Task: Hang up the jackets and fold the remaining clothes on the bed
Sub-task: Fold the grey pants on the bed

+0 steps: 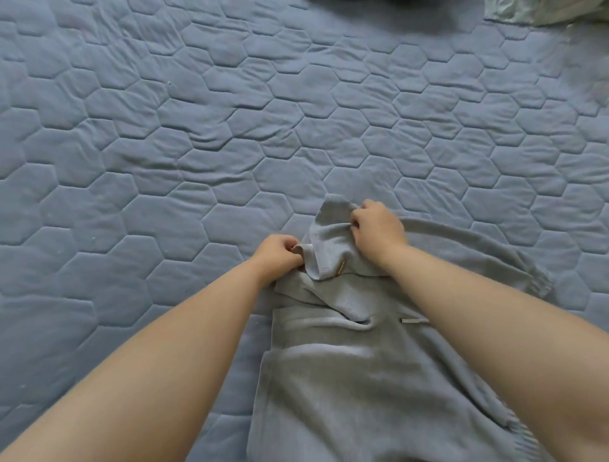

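A grey knitted garment lies on the blue quilted bed, near the lower middle of the view. Its collar end is bunched up at the far side, with a small tan label showing. My left hand grips the left edge of that bunched collar. My right hand grips the fabric at the collar's right side. A long grey sleeve or strip with a fringed end curves away to the right of the garment.
A pale green cloth lies at the top right corner of the bed. A dark item shows at the top edge. The quilt with its hexagon stitching spreads wide to the left and beyond the garment.
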